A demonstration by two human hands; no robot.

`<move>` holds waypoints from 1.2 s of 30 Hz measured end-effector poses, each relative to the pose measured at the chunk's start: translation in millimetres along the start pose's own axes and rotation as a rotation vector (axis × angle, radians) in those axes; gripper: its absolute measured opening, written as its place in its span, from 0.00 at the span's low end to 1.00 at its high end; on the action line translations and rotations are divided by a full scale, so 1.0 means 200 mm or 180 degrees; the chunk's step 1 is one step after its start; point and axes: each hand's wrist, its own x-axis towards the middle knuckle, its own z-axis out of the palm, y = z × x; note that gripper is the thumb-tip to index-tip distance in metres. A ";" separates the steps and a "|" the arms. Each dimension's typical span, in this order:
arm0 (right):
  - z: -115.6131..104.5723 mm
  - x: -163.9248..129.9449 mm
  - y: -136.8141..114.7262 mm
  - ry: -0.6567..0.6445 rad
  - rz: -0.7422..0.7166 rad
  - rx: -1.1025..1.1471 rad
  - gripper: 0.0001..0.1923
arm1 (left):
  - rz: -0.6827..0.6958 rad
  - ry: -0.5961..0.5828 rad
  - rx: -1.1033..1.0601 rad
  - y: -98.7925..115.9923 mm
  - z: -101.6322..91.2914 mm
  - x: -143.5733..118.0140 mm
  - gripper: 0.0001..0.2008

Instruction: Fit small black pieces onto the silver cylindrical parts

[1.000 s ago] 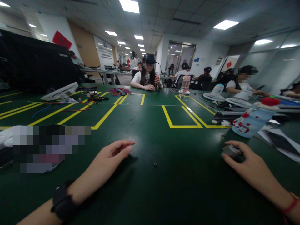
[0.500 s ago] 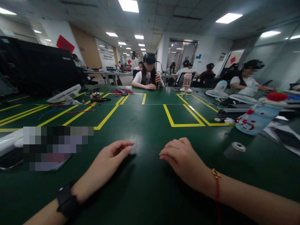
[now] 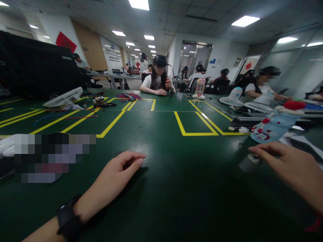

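Note:
My left hand [image 3: 122,176] rests above the green table at centre left, with a dark band on its wrist. Its fingers curl loosely, with a small gap at the thumb and nothing seen between them. At the right, my right hand [image 3: 290,164] reaches over a small grey cylinder [image 3: 248,164] with a pale rim. The thumb and forefinger are just above the cylinder's top edge and partly cover it; whether they touch it I cannot tell. The cylinder stands on the table, and its exact kind is unclear.
A blue bottle [image 3: 272,127] with a red top stands behind my right hand. Blurred-out items [image 3: 55,158] lie at left. White fans [image 3: 63,97], wires [image 3: 128,97] and yellow tape lines [image 3: 200,134] are farther off. A person [image 3: 157,79] sits across the table.
My right hand has moved right, from the middle of the table to the grey cylinder. My left hand has stayed almost in place. The view has shifted slightly.

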 end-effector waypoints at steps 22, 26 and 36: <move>-0.05 -0.04 0.00 -0.0035 0.0172 0.0007 0.17 | 0.0080 0.0024 0.0099 0.00 0.00 -0.01 0.17; -0.06 -0.05 -0.01 -0.0158 0.0013 0.0015 0.18 | 0.0079 0.0018 0.0074 0.00 0.00 -0.01 0.17; -0.03 -0.09 -0.02 -0.0025 -0.0245 -0.0210 0.19 | 0.0077 0.0024 0.0053 0.01 0.00 -0.01 0.17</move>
